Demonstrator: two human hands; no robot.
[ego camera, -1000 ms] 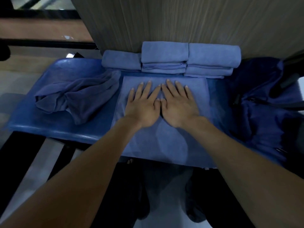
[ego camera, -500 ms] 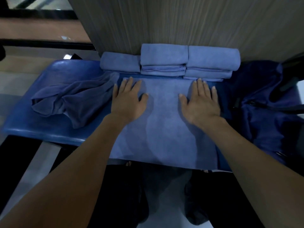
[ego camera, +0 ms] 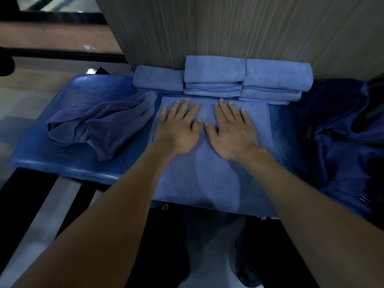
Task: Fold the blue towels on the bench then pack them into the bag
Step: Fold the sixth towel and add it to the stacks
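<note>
Towel work sits at the middle of the counter (ego camera: 62,146): your left hand (ego camera: 178,129) and right hand (ego camera: 230,132) lie flat, palms down, side by side on the spread towel (ego camera: 207,179), fingers straight and slightly fanned, thumbs nearly touching. You grip nothing with either; both just press the cloth. That towel lies smooth across the blue counter, its near edge hanging over the front. Just beyond your fingertips, three folded stacks (ego camera: 216,77) line up against the wood-grain wall (ego camera: 228,28), touching one another, the middle and right ones taller than the left. To your left, a crumpled darker towel (ego camera: 97,125) rests in a loose heap, its edge meeting the spread one. To your right, the dark blue bag (ego camera: 342,142) slumps on the counter.
</note>
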